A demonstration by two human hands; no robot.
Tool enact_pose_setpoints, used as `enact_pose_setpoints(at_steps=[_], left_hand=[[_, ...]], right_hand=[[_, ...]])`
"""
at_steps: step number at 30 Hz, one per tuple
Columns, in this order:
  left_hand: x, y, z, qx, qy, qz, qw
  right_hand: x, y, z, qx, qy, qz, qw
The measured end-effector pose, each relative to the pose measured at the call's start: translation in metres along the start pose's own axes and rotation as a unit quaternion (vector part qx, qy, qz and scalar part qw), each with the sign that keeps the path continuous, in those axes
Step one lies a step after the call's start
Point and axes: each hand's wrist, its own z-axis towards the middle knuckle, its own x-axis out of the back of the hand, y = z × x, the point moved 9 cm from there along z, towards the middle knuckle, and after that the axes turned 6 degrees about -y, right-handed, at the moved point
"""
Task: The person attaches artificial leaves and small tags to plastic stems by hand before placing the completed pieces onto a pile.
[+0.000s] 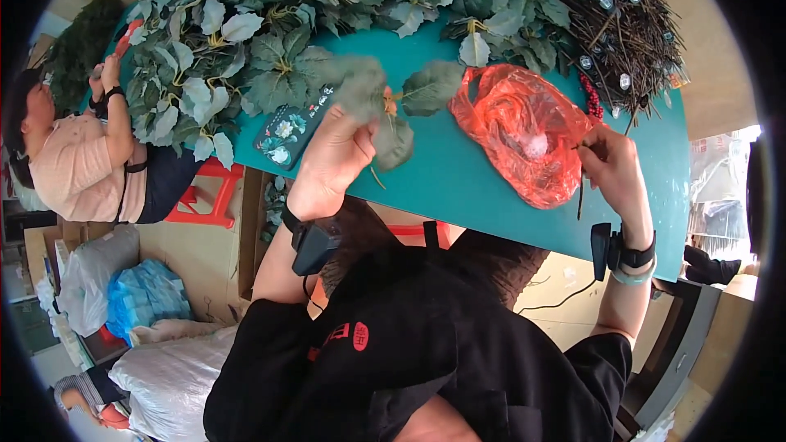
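My left hand (334, 155) is closed on the stem of an artificial leaf sprig (395, 144), whose grey-green leaves are partly smeared by motion. Between finger and thumb, my right hand (614, 165) pinches a thin brown twig (580, 200), which points down past the table's front edge. An open red plastic bag (512, 119) lies between the hands, with something small and whitish inside. Beside my left wrist is a dark flat case with white flowers (284, 133). A string of red berries (591, 96) lies just beyond my right hand.
Artificial leaves (270, 41) are heaped along the far side of the green table (442, 176). A pile of brown twigs with clear beads (622, 24) fills the far right. At the left, another person (86, 151) sits near a red stool (211, 195); stuffed bags (168, 376) lie behind.
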Motion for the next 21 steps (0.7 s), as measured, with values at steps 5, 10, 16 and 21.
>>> enact_pose_setpoints(at_steps=[5, 10, 16, 21], left_hand=[[-0.013, 0.044, 0.014, -0.058, 0.084, 0.470, 0.877], [-0.042, 0.063, 0.015, -0.136, 0.109, 0.621, 0.765], [-0.066, 0.064, 0.010, -0.203, 0.070, 0.684, 0.698], [-0.089, 0.065, 0.001, -0.244, 0.016, 0.725, 0.644]], right_hand=[[0.008, -0.013, -0.017, -0.031, 0.008, 0.088, 0.996], [-0.012, -0.042, -0.026, 0.025, -0.002, 0.254, 0.967], [-0.045, -0.058, -0.012, 0.069, -0.053, 0.345, 0.934], [-0.053, -0.089, 0.015, 0.145, -0.062, 0.455, 0.876]])
